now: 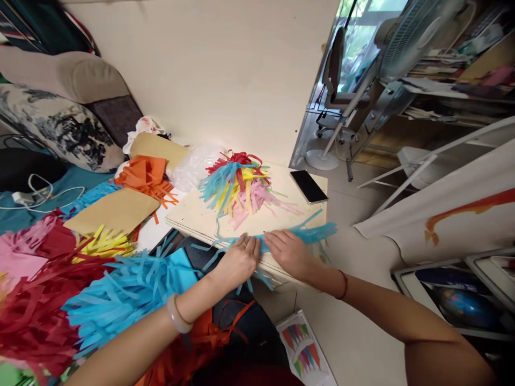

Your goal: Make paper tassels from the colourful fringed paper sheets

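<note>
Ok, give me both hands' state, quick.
Left hand: fingers curled on the blue fringed strip, grip cannot be told.
Right hand: on the same strip, fingers bent, grip cannot be told.

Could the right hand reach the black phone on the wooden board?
Probably yes. The right hand rests on the blue fringed paper, and the phone lies just beyond it on the same board. Only flat paper fringe and bare wood lie between them, with nothing tall in the way.

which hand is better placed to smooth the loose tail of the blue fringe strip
Probably the right hand: the blue fringe strip trails off on its side, while the left hand rests farther from that tail.
</note>
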`<state>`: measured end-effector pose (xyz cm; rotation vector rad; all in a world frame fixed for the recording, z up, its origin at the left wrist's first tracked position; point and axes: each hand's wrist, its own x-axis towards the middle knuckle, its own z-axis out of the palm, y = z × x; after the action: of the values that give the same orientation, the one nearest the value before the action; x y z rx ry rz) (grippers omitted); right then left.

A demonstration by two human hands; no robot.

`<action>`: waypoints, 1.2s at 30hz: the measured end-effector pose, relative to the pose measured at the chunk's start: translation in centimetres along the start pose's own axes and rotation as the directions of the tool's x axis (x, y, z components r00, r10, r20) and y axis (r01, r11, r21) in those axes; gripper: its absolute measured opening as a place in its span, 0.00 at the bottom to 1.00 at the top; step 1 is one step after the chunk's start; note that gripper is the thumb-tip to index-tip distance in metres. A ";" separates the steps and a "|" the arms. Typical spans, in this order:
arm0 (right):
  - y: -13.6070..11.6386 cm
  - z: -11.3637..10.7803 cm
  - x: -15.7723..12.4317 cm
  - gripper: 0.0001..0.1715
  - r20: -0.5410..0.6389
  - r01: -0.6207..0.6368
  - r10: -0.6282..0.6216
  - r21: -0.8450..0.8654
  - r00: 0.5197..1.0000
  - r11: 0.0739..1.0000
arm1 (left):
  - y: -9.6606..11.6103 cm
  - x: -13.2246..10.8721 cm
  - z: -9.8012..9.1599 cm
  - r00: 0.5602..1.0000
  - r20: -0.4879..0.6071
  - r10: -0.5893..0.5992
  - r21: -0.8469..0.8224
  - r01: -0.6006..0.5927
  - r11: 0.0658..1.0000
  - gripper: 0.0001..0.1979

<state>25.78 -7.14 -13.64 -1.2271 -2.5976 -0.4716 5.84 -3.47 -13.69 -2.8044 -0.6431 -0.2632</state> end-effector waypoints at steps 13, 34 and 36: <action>5.1 -0.3 -1.8 0.15 0.153 -0.327 0.289 0.483 0.945 0.813 | -1.8 -2.0 1.2 0.892 -0.218 -0.395 -0.448 0.268 0.853 0.12; 0.5 -0.2 0.9 0.24 0.130 -0.140 0.127 0.098 0.983 0.985 | -2.5 0.1 0.5 0.964 -0.095 -0.249 -0.221 0.223 0.949 0.13; -1.2 0.2 0.3 0.29 0.130 -0.044 0.024 0.158 0.991 0.986 | -2.3 0.0 0.5 0.978 -0.111 -0.177 -0.176 0.156 0.972 0.11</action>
<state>24.63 -7.61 -13.94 -1.2830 -2.6539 -0.1779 4.83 -1.35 -13.72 -2.8633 -0.8647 -0.5452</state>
